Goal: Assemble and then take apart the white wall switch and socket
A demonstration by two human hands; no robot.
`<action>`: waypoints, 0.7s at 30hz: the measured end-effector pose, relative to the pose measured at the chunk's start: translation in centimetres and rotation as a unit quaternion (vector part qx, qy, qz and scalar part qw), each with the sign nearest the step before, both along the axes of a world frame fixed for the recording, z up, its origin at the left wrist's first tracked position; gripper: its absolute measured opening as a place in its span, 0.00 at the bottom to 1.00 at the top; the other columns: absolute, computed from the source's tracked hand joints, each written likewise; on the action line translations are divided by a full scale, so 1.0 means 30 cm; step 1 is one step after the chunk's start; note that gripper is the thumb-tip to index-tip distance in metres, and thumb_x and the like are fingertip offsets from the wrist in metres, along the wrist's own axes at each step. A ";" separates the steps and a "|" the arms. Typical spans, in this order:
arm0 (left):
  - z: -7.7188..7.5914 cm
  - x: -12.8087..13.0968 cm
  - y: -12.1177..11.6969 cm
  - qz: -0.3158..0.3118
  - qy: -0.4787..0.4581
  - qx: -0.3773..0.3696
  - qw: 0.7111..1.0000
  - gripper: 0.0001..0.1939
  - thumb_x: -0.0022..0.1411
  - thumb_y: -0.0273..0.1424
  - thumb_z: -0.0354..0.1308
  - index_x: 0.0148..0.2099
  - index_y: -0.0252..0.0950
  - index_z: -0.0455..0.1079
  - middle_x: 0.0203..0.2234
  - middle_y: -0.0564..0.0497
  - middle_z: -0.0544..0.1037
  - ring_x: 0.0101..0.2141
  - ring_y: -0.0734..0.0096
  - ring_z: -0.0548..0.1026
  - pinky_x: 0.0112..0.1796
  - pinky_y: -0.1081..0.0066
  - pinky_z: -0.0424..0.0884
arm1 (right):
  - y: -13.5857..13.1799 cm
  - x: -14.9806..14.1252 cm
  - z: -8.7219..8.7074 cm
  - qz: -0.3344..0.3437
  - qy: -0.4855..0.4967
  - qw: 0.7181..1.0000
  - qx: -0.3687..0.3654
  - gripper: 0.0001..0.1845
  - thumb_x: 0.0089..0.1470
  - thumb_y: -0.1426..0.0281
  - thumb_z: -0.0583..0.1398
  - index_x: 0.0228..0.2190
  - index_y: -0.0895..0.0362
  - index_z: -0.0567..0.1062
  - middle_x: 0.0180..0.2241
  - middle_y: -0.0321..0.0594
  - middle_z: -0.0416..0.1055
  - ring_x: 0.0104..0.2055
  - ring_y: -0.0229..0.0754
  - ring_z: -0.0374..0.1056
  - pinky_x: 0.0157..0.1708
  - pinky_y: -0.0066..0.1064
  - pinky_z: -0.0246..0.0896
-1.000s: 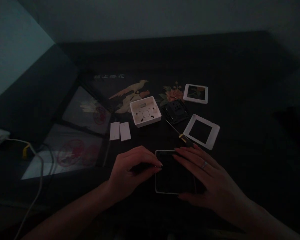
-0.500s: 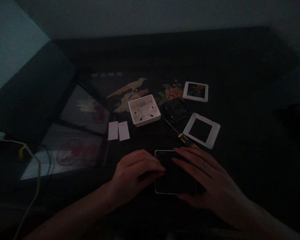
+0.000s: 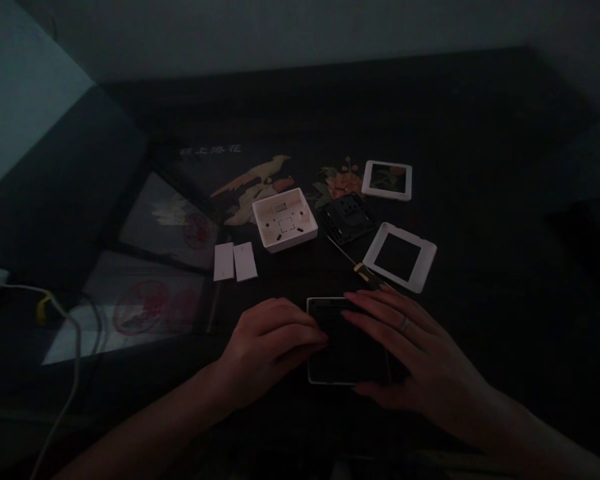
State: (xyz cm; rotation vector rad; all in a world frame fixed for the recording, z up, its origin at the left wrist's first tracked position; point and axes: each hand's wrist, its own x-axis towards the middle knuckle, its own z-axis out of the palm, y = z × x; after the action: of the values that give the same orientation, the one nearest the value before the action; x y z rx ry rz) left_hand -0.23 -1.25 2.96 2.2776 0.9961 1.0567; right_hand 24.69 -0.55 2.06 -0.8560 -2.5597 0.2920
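In front of me on the dark table lies a square black switch module with a thin white rim [image 3: 343,370]. My right hand [image 3: 415,353], with a ring on one finger, straddles its right side, fingers over the far edge and surface, thumb at the near edge. My left hand [image 3: 275,347] reaches over the left rim, its fingertips pinched together at the black surface. Anything between those fingertips is hidden. Just beyond lie a screwdriver [image 3: 363,269] with a yellow and black handle and an open white wall box [image 3: 293,241].
A black socket module [image 3: 350,220] lies right of the wall box. Two white square frames, one nearer [image 3: 425,267] and one farther [image 3: 407,181], lie to its right. Two white rectangular plates, a left [image 3: 223,261] and a right [image 3: 245,261], sit leftward. A white cable [image 3: 77,353] hangs at far left.
The whole view has shifted slightly, so the things appear a little left and higher. Both hands keep nearly the same pose on the switch module.
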 end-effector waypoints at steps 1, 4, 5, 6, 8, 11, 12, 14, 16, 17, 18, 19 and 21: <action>0.002 -0.001 0.000 0.001 0.003 -0.001 1.000 0.06 0.69 0.29 0.58 0.39 0.35 0.74 0.30 0.50 0.82 0.31 0.73 0.79 0.33 0.73 0.75 | 0.000 0.000 0.000 0.000 -0.002 1.000 -0.002 0.30 0.57 0.60 0.63 0.56 0.62 0.67 0.57 0.54 0.73 0.59 0.57 0.67 0.53 0.55 0.71; 0.007 -0.003 0.001 0.003 0.011 0.003 1.000 0.07 0.70 0.29 0.57 0.38 0.34 0.74 0.30 0.50 0.82 0.31 0.72 0.79 0.33 0.73 0.75 | 0.001 0.000 0.000 0.003 -0.002 1.000 -0.003 0.30 0.57 0.60 0.63 0.56 0.62 0.67 0.57 0.54 0.72 0.59 0.57 0.67 0.54 0.55 0.70; 0.008 -0.003 0.001 0.004 0.014 0.006 1.000 0.07 0.70 0.29 0.57 0.38 0.34 0.74 0.30 0.50 0.82 0.31 0.72 0.79 0.32 0.73 0.75 | 0.001 0.000 0.001 0.003 -0.003 1.000 -0.003 0.30 0.57 0.60 0.62 0.56 0.62 0.67 0.57 0.55 0.72 0.60 0.57 0.67 0.54 0.55 0.70; 0.009 -0.004 0.001 0.005 0.018 0.008 1.000 0.07 0.70 0.30 0.56 0.38 0.34 0.74 0.30 0.50 0.82 0.31 0.72 0.79 0.32 0.73 0.75 | 0.001 0.001 0.001 0.003 -0.003 1.000 -0.002 0.30 0.58 0.60 0.62 0.56 0.62 0.66 0.57 0.55 0.72 0.60 0.57 0.67 0.54 0.54 0.70; 0.010 -0.005 0.000 0.004 0.023 0.013 1.000 0.08 0.71 0.30 0.56 0.38 0.35 0.74 0.30 0.50 0.82 0.31 0.72 0.79 0.32 0.73 0.75 | 0.000 0.001 0.002 0.001 -0.003 1.000 -0.003 0.30 0.58 0.59 0.62 0.57 0.62 0.66 0.57 0.54 0.72 0.60 0.57 0.67 0.55 0.54 0.69; 0.008 -0.008 -0.001 0.000 0.028 0.015 1.000 0.09 0.72 0.31 0.54 0.39 0.35 0.74 0.30 0.50 0.82 0.31 0.72 0.79 0.32 0.72 0.75 | -0.001 0.001 0.002 -0.001 -0.006 1.000 -0.009 0.31 0.57 0.58 0.63 0.57 0.61 0.67 0.58 0.53 0.72 0.60 0.56 0.66 0.55 0.53 0.69; 0.008 -0.010 -0.002 0.001 0.029 0.014 0.999 0.09 0.72 0.31 0.54 0.39 0.35 0.74 0.30 0.50 0.82 0.31 0.72 0.79 0.32 0.72 0.75 | -0.001 0.001 0.003 -0.002 -0.005 1.000 -0.009 0.31 0.57 0.59 0.63 0.57 0.61 0.67 0.58 0.53 0.71 0.60 0.56 0.66 0.55 0.53 0.69; 0.006 -0.011 -0.003 0.004 0.031 0.014 0.999 0.09 0.72 0.31 0.55 0.39 0.36 0.74 0.30 0.51 0.82 0.32 0.72 0.79 0.33 0.71 0.75 | -0.001 0.001 0.005 -0.001 -0.003 1.000 -0.012 0.30 0.57 0.60 0.63 0.57 0.61 0.67 0.58 0.53 0.71 0.61 0.56 0.66 0.55 0.53 0.69; 0.005 -0.012 -0.003 0.005 0.031 0.015 0.999 0.09 0.71 0.31 0.55 0.39 0.36 0.74 0.30 0.51 0.81 0.31 0.72 0.79 0.32 0.72 0.75 | 0.000 0.000 0.009 0.000 -0.003 1.000 -0.014 0.29 0.58 0.61 0.62 0.56 0.62 0.67 0.58 0.53 0.71 0.60 0.56 0.66 0.55 0.53 0.69; 0.004 -0.011 -0.003 0.003 0.030 0.017 0.999 0.09 0.71 0.31 0.55 0.39 0.35 0.74 0.30 0.51 0.81 0.31 0.73 0.79 0.32 0.72 0.74 | 0.001 0.000 0.011 0.001 -0.003 1.000 -0.016 0.29 0.58 0.61 0.62 0.56 0.62 0.67 0.58 0.53 0.72 0.60 0.56 0.66 0.55 0.54 0.69; 0.004 -0.010 -0.003 0.001 0.030 0.018 0.999 0.09 0.71 0.31 0.55 0.38 0.35 0.74 0.30 0.51 0.81 0.31 0.73 0.78 0.32 0.73 0.74 | 0.002 -0.001 0.013 0.002 -0.004 1.000 -0.018 0.29 0.58 0.60 0.62 0.56 0.62 0.67 0.58 0.53 0.72 0.60 0.56 0.66 0.56 0.54 0.68; 0.004 -0.009 -0.002 0.000 0.032 0.018 0.999 0.09 0.71 0.30 0.55 0.38 0.35 0.74 0.30 0.51 0.81 0.31 0.73 0.78 0.32 0.73 0.74 | 0.003 -0.001 0.015 0.004 -0.003 1.000 -0.018 0.30 0.58 0.60 0.62 0.56 0.62 0.67 0.58 0.54 0.72 0.60 0.56 0.67 0.56 0.55 0.68; 0.003 -0.008 -0.002 -0.004 0.034 0.018 0.999 0.08 0.71 0.30 0.56 0.38 0.35 0.74 0.30 0.51 0.81 0.32 0.73 0.78 0.33 0.73 0.74 | 0.003 -0.003 0.017 0.005 -0.003 1.000 -0.016 0.30 0.58 0.60 0.62 0.56 0.63 0.67 0.58 0.54 0.72 0.60 0.57 0.66 0.56 0.56 0.68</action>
State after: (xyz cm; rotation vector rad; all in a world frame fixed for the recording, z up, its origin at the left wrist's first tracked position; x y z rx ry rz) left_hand -0.45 -1.30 3.05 2.3584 1.0020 1.0081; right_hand 24.61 -0.46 2.55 -0.8564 -2.5715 0.3362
